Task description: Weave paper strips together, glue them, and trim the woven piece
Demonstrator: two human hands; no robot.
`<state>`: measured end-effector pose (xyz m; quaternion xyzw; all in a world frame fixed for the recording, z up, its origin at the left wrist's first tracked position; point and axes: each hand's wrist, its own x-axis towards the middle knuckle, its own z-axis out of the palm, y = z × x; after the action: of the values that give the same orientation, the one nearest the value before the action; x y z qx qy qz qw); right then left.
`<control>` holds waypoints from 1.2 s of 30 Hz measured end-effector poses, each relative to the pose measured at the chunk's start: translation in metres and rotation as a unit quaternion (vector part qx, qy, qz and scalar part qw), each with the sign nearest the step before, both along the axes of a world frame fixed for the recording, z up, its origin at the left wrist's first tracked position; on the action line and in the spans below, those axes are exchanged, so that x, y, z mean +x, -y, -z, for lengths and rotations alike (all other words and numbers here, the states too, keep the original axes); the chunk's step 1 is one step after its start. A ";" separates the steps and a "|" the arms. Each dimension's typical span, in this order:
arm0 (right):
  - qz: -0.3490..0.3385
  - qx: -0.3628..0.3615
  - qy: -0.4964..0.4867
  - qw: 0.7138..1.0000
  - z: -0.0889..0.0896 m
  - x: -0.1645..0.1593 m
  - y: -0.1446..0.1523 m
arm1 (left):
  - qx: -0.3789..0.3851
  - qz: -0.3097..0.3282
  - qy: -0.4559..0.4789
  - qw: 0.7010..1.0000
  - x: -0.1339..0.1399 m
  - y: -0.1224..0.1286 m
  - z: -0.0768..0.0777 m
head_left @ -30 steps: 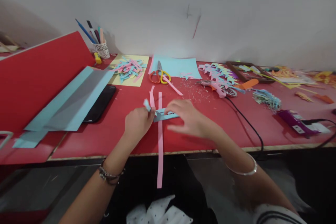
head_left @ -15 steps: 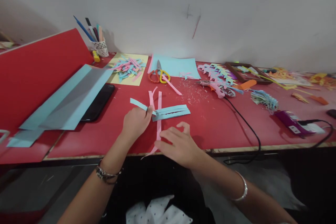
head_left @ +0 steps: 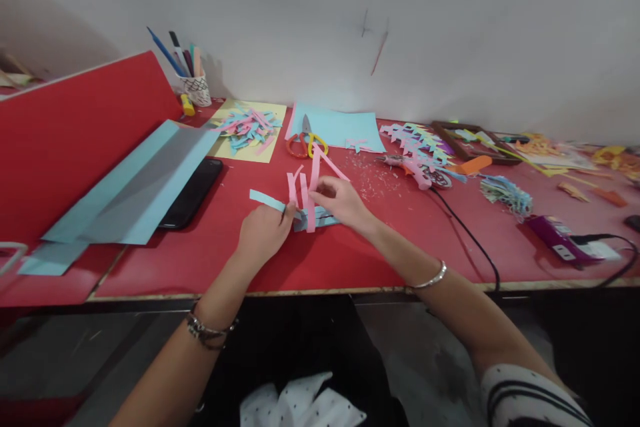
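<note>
My left hand pinches the left end of the woven paper strips, thumb on top, where blue and pink cross. Blue paper strips run rightward from it along the table, partly under my right wrist. With fingers closed, my right hand grips a pink paper strip that stands up over the blue ones. Shorter pink strip ends poke up beside my left thumb. A loose blue end sticks out to the left above my left hand.
Scissors lie behind the hands, near light blue sheets. Paper scraps are heaped on a yellow sheet. A pink glue gun with its cord lies right; a black phone and blue sheets lie left.
My right hand has moved up and away from the table's front edge, folding the pink strip back over the blue strips. My left hand stays in place, holding the woven end.
</note>
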<state>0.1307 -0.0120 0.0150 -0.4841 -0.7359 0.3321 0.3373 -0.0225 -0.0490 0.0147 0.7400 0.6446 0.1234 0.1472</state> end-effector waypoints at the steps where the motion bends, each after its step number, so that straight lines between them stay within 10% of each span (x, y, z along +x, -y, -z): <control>1: -0.005 -0.011 0.012 1.000 0.004 -0.002 -0.002 | -0.008 -0.001 -0.012 1.000 0.000 0.000 0.000; 6: 0.010 0.060 0.071 0.996 0.003 0.000 0.004 | -0.037 -0.011 -0.051 0.998 0.002 0.000 -0.005; 15: -0.232 0.146 0.195 0.942 -0.014 0.017 0.021 | -0.026 -0.006 -0.068 0.997 0.003 0.001 -0.004; 36: -0.205 0.179 0.218 0.937 0.002 0.021 0.016 | 0.006 -0.008 -0.104 0.995 0.003 0.001 0.002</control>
<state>0.1514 -0.0279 0.0126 -0.3147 -0.9220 0.1433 0.1743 -0.0196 -0.0496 0.0127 0.7447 0.6613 0.0503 0.0741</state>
